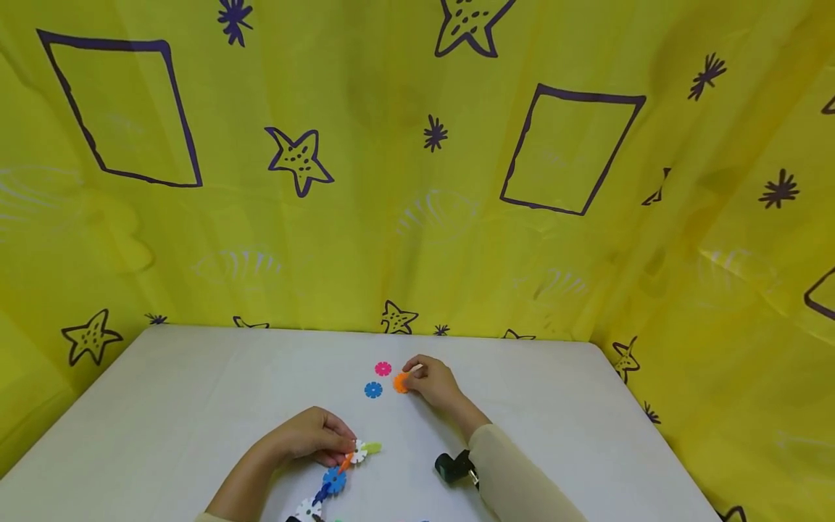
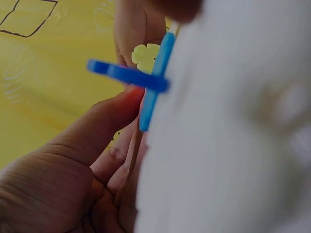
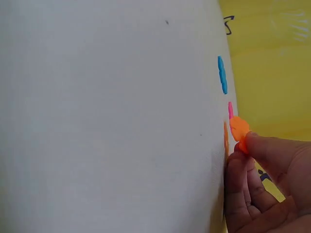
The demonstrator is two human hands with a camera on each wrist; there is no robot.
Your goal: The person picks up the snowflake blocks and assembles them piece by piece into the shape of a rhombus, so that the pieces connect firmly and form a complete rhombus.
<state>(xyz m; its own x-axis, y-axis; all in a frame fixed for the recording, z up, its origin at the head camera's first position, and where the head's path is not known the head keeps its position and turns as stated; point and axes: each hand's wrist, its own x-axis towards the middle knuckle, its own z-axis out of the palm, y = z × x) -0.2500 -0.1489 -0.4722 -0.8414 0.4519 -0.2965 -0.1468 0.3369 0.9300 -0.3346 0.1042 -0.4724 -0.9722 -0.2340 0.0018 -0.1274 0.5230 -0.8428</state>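
My left hand (image 1: 312,435) pinches a chain of interlocking notched plastic discs by its upper end, near a white disc (image 1: 358,454) and a yellow-green disc (image 1: 372,448). Down the chain towards me follow an orange disc (image 1: 346,464), a blue disc (image 1: 335,478), a dark blue disc (image 1: 321,494) and another white disc (image 1: 308,509), cut off by the frame's bottom. Farther out, my right hand (image 1: 435,382) pinches a loose orange disc (image 3: 239,128) between thumb and fingers, at the tabletop. Beside it lie a pink disc (image 1: 383,369) and a loose blue disc (image 1: 373,390).
The white table (image 1: 196,391) ends at a yellow curtain (image 1: 365,239) with dark drawings. A dark, rounded device (image 1: 451,467) sits at my right wrist. Bits of green and blue show at the head view's bottom edge.
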